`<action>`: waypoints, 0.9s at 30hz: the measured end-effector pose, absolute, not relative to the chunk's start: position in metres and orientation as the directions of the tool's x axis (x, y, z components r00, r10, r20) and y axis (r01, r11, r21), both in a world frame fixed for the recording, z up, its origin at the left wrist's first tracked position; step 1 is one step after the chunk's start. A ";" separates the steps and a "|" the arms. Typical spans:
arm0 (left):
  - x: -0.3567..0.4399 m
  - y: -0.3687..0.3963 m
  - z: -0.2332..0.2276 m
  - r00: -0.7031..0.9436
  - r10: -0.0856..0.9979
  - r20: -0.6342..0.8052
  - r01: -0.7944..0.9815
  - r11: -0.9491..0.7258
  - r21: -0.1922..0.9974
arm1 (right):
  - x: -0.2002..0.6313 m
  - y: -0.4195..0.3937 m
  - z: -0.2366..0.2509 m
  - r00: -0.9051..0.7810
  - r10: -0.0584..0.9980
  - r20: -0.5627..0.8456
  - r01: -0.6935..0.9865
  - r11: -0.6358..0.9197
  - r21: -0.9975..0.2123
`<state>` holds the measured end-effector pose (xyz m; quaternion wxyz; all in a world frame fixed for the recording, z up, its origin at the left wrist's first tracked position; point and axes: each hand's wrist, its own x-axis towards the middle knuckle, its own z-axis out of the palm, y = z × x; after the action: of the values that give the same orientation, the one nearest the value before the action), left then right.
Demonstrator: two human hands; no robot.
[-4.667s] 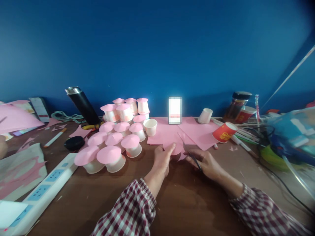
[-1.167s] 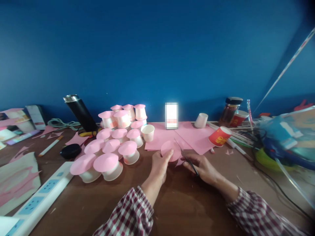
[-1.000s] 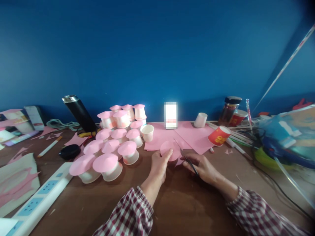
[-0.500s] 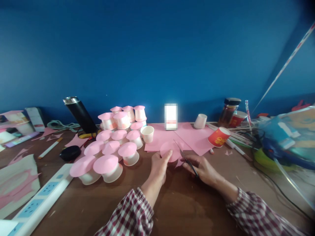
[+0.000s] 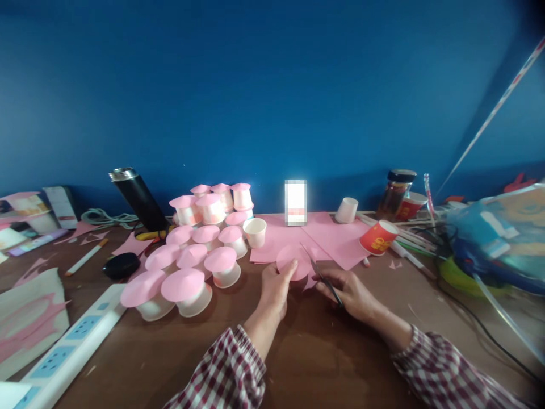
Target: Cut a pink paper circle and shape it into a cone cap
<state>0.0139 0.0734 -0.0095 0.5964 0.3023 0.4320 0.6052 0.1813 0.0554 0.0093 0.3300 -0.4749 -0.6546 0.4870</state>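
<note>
My left hand (image 5: 276, 289) pinches a round pink paper disc (image 5: 289, 258), thumb on top and fingers hidden beneath. My right hand (image 5: 351, 292) grips dark scissors (image 5: 327, 280), their blades pointing up and left at the disc's right edge. A small strip of pink paper (image 5: 309, 282) hangs by the blades. Behind the disc lie flat pink paper sheets (image 5: 272, 241). To the left stand several white paper cups wearing pink cone tops (image 5: 183, 284). An uncovered white cup (image 5: 255, 233) is at the end of that group.
A red paper cup (image 5: 380, 237) lies tilted on the right, near an upside-down white cup (image 5: 347, 210) and a dark-lidded jar (image 5: 398, 193). A white power strip (image 5: 80, 329) and a black flask (image 5: 138, 199) are on the left. A bright blurred rectangle (image 5: 296, 203) stands by the wall.
The paper disc has shifted very slightly to the left at the blades. Both hands are otherwise in almost the same place.
</note>
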 end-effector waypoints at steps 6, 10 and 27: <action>0.013 0.073 -0.008 -0.108 0.983 -0.148 -0.444 0.086 0.892 | 0.181 0.055 0.009 -0.326 0.945 -0.031 0.292 0.069 -0.954; 0.012 0.073 -0.007 -0.098 0.985 -0.145 -0.428 0.089 0.899 | 0.180 0.056 0.011 -0.331 0.942 -0.047 0.279 0.050 -0.959; 0.012 0.073 -0.009 -0.067 0.991 -0.113 -0.410 0.076 0.909 | 0.181 0.056 0.012 -0.349 0.937 0.003 0.278 0.107 -0.955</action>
<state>0.0118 0.0728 -0.0094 0.5937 0.3375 0.4307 0.5900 0.1809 0.0565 0.0121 0.3392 -0.4588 -0.6621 0.4858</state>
